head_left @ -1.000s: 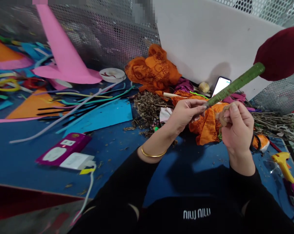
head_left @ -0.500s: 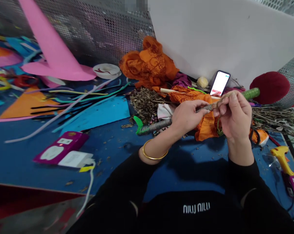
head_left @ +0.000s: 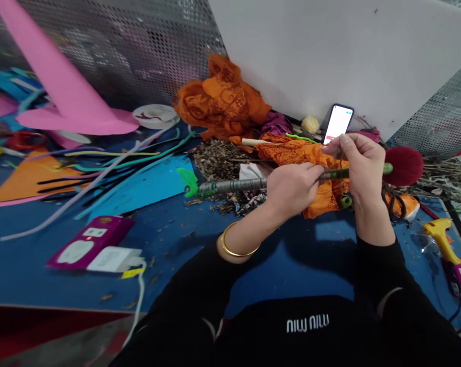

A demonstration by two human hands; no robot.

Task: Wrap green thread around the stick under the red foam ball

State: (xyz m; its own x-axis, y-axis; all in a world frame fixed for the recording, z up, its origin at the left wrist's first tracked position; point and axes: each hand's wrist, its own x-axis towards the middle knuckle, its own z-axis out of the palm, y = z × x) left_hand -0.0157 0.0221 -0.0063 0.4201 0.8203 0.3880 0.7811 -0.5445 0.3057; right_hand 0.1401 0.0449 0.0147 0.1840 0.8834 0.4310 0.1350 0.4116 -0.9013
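I hold a long wrapped stick (head_left: pixel 234 185) level over the blue table (head_left: pixel 177 244). Its left end carries a bright green leaf (head_left: pixel 188 182); its right end has a dark red round head (head_left: pixel 404 165). My left hand (head_left: pixel 291 188) is closed round the stick's middle. My right hand (head_left: pixel 358 165) is closed round the green part of the stick just left of the red head, and its fingers pinch a thin strand there. A gold bangle sits on my left wrist.
Orange cloth (head_left: pixel 223 104) and dried plant bits (head_left: pixel 219 158) lie behind my hands. A lit phone (head_left: pixel 337 124) leans on the white board (head_left: pixel 330 56). A yellow glue gun (head_left: pixel 442 239) lies at right, a purple power strip (head_left: pixel 88 243) at left, paper strips and pink foam (head_left: pixel 62 97) beyond.
The stick has swung down from pointing up-right to lying level. Its red head dropped to the right of my right hand, and the green leaf end came out to the left.
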